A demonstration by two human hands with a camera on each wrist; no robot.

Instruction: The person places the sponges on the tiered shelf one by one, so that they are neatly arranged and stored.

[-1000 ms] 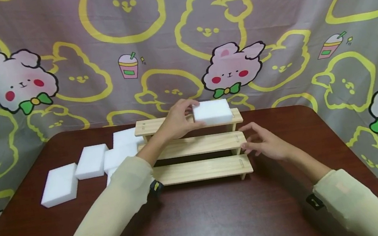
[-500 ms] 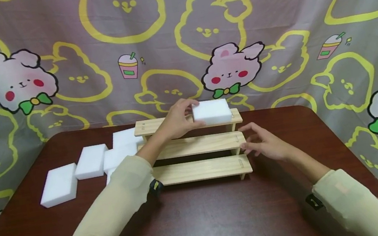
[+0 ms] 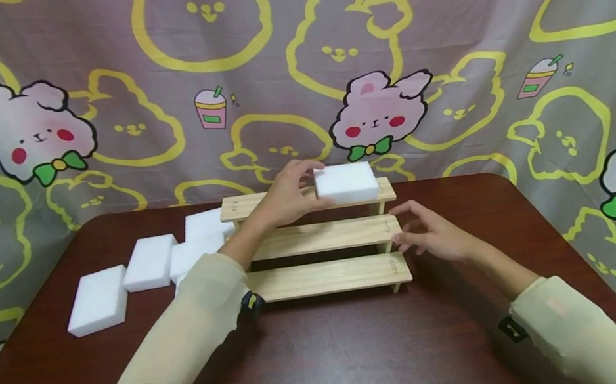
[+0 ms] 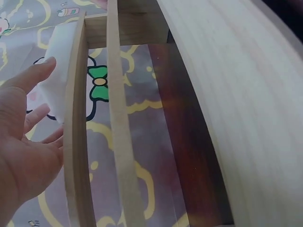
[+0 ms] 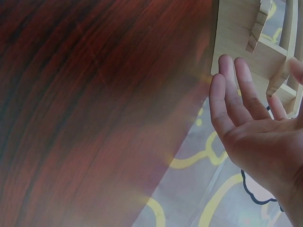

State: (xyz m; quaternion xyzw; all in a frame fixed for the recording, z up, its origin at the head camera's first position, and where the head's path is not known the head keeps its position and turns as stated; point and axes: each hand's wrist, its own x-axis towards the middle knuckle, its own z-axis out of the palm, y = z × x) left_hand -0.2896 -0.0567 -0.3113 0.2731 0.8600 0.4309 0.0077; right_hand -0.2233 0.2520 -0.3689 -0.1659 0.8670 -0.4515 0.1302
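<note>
A three-tier stepped wooden rack stands on the table. On the right part of its top tier lies a white sponge block. My left hand holds that block at its left end, thumb along the front and fingers at the back. The left wrist view shows the thumb against the white block above the plank edge. My right hand pinches the right end of the middle tier between thumb and index finger. Its other fingers extend beside the rack's side in the right wrist view.
Several more white sponge blocks lie on the dark red-brown table left of the rack, some partly hidden behind the left sleeve. A cartoon-print curtain hangs behind the table and at its sides.
</note>
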